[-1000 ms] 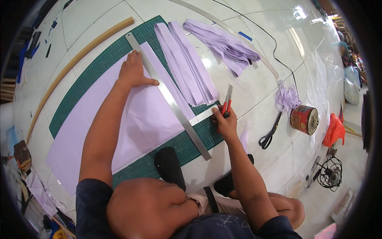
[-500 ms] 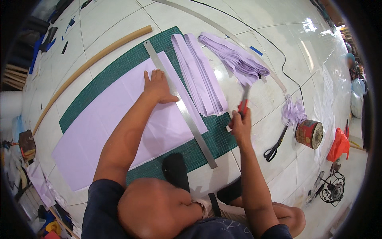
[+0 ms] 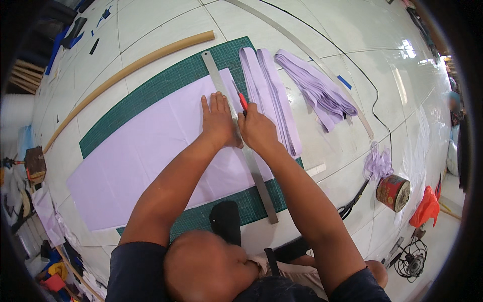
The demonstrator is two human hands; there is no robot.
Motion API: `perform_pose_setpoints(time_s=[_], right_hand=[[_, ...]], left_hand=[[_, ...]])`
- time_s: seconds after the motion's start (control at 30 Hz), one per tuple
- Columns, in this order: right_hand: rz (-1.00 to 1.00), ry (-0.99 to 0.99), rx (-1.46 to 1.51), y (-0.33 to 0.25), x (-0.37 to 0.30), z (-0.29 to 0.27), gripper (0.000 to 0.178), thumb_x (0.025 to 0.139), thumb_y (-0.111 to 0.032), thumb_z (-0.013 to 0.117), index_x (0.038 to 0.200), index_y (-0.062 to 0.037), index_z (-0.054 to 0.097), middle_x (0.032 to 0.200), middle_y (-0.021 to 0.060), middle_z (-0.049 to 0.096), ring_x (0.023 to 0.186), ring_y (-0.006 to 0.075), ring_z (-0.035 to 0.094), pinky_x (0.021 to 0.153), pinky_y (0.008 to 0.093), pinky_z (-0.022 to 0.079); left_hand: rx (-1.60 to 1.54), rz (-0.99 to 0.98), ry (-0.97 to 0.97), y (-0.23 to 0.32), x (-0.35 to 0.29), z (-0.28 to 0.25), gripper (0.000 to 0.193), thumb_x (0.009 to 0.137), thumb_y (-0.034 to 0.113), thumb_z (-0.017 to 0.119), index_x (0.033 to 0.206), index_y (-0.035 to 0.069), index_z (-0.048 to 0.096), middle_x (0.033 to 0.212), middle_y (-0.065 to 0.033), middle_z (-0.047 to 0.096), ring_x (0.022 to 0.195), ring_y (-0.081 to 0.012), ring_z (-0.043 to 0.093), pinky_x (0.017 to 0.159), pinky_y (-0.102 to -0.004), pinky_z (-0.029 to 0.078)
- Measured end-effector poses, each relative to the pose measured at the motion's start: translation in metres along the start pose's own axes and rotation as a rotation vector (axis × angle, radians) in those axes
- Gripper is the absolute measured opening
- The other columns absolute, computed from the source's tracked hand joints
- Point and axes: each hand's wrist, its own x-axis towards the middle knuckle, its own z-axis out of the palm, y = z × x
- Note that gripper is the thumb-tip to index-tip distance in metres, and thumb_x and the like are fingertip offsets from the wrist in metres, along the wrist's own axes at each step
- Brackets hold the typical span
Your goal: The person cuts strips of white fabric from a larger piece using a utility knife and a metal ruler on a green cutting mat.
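My left hand (image 3: 219, 123) lies flat with fingers stretched, pressing on the steel ruler (image 3: 214, 71) and the layered lilac fabric (image 3: 136, 156) under it. In my right hand (image 3: 259, 132) is a red and black utility knife (image 3: 243, 101), its blade pointing away from me along the ruler's right edge near the fabric's far corner. Whether the blade touches the cloth I cannot tell. The fabric rests on a green cutting mat (image 3: 113, 137) on the floor, overhanging its left end. Long folded lilac strips (image 3: 271, 95) lie right of the knife, partly on the mat.
A lilac strip bundle (image 3: 318, 93) sits farther right. A cardboard tube (image 3: 131, 68) curves along the far left. At right are a red tin (image 3: 393, 193), lilac scraps (image 3: 378, 163), scissors (image 3: 347, 209) partly behind my forearm, a red bag (image 3: 425, 207) and a small fan (image 3: 411, 260).
My right hand has swung left with the utility knife, from beside the strip bundle to the ruler's edge. My left hand stays on the ruler. The whole view has shifted slightly.
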Motion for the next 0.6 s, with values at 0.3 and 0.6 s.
perform_pose_setpoints(time_s=[0.3,0.6], right_hand=[[-0.144,0.022,-0.151,-0.043,0.048,0.008,0.035,0.103,-0.032,0.048,0.107,0.0024,0.043,0.081,0.0216,0.070,0.079,0.0374,0.072,0.071,0.0460,0.057],[0.013,-0.064,-0.043,-0.045,0.062,0.013,0.038,0.102,-0.033,0.048,0.110,0.0041,0.045,0.090,0.0255,0.070,0.088,0.0384,0.072,0.078,0.0459,0.057]], left_hand=[[-0.087,0.073,0.041,-0.014,-0.001,0.012,0.142,0.057,0.075,0.078,0.160,0.002,0.012,0.165,-0.0231,0.012,0.154,-0.0397,0.005,0.119,-0.0629,-0.001],[-0.104,0.118,0.026,-0.013,-0.001,0.014,0.139,0.059,0.075,0.077,0.160,0.006,0.013,0.165,-0.0249,0.011,0.154,-0.0405,0.005,0.119,-0.0624,-0.003]])
